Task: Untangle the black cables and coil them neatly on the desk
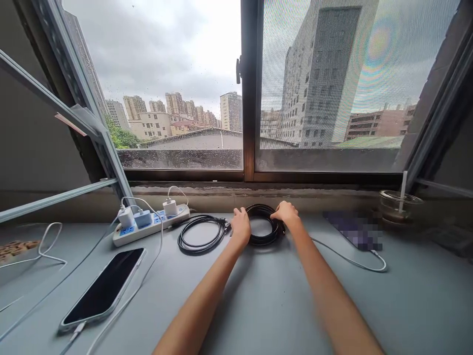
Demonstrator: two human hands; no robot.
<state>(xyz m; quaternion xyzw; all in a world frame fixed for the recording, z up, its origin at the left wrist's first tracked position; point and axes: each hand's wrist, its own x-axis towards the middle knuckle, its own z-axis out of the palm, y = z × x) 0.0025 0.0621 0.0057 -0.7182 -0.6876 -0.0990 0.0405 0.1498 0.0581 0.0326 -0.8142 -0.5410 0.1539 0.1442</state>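
Note:
A thick coil of black cable point(263, 241) lies on the grey table near the window wall. My left hand point(241, 227) grips the coil's left edge with bent fingers. At its upper right edge, my right hand point(287, 213) holds the same coil between thumb and fingers. Parts of the coil are hidden behind both hands. Just left of my left hand lies a thinner loop of black cable point(199, 252), with its connector end point(226, 226) close to my fingers.
A white power strip point(148, 230) with chargers stands at the left. In front of it lies a phone point(105, 286) on a charging cable. At the right are a partly blurred dark device point(347, 229), its white cable point(354, 262), and a plastic cup point(399, 209) with a straw.

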